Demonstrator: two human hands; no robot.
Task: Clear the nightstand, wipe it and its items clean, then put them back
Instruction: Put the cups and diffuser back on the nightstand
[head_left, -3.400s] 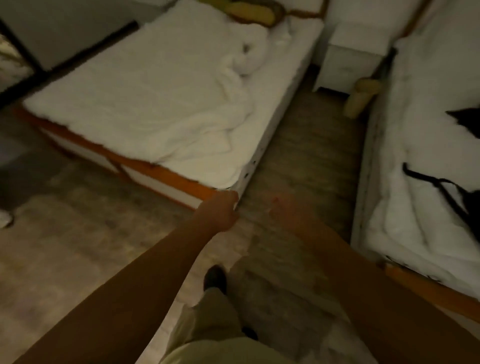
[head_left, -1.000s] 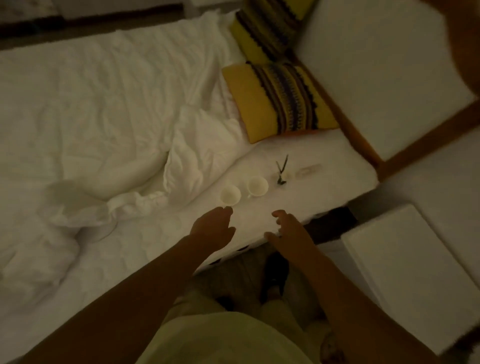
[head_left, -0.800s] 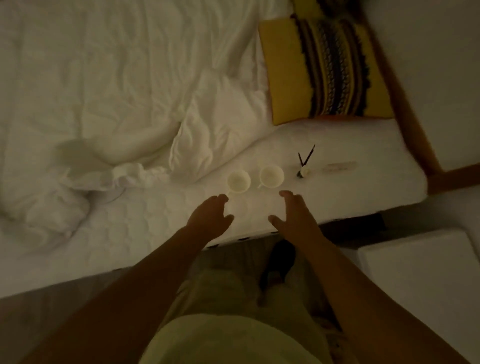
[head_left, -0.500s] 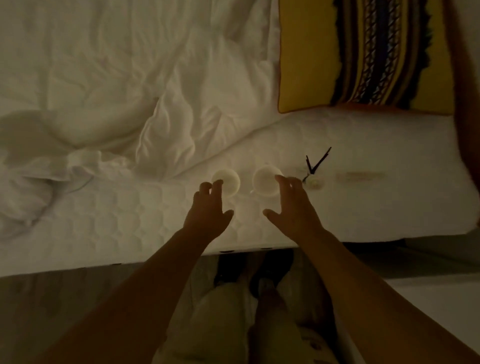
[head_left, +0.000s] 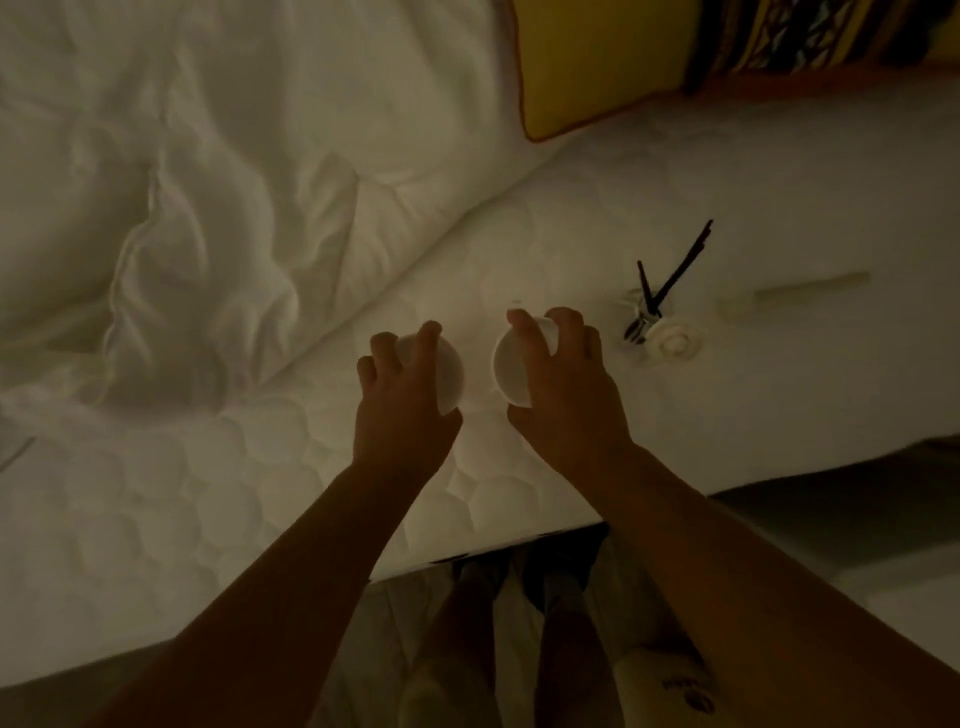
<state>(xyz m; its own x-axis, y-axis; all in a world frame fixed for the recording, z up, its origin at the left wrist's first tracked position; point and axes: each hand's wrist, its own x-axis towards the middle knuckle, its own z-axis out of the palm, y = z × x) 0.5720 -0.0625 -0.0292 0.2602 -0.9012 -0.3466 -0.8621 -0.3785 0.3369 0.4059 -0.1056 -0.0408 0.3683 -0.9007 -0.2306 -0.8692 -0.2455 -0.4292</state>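
Note:
Two small white cups stand side by side on the white quilted mattress (head_left: 519, 244). My left hand (head_left: 402, 402) grips the left cup (head_left: 451, 373) from above, fingers curled over its rim. My right hand (head_left: 563, 397) grips the right cup (head_left: 506, 371) the same way. Just right of them lies a small glass diffuser with dark reed sticks (head_left: 660, 301) and a white round piece (head_left: 672, 340). Further right lies a pale slim tube-like item (head_left: 795, 293). The nightstand shows only as a pale corner (head_left: 919, 597) at the lower right.
A rumpled white duvet (head_left: 197, 197) covers the bed's left part. A yellow patterned cushion (head_left: 649, 57) lies at the top right. My legs stand on the floor (head_left: 389, 623) at the bed's near edge. The room is dim.
I walked to the bed and leaned in. Both hands, open and hovering half a second ago, have come down over the two cups and closed around them.

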